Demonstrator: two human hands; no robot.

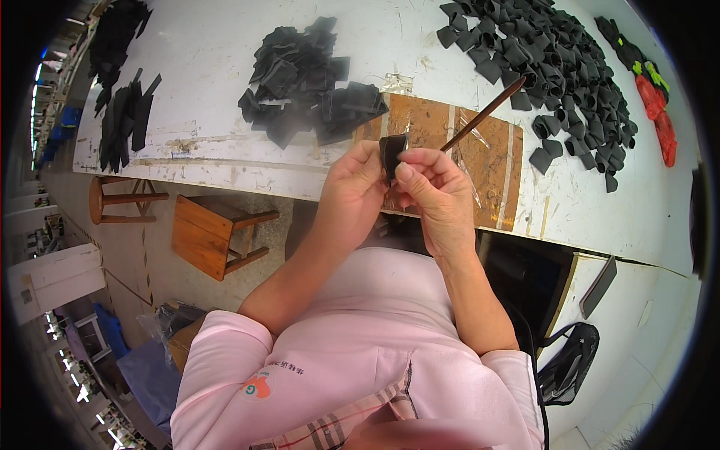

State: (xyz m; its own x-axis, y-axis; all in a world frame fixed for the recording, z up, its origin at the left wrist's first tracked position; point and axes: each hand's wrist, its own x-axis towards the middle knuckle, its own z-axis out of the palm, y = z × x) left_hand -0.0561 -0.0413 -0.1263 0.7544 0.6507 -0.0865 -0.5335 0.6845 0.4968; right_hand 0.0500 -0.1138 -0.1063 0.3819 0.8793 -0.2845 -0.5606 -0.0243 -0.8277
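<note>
Black piece [392,152] | small, curved | pinched: left hand [355,178], right hand [435,178]

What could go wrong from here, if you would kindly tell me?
The brown stick juts from the right hand, and its far end appears at the edge of the right-hand heap of black pieces; a turn of the wrist might scatter some. The small black piece is pinched between the right hand and left hand, so it could slip.
</note>
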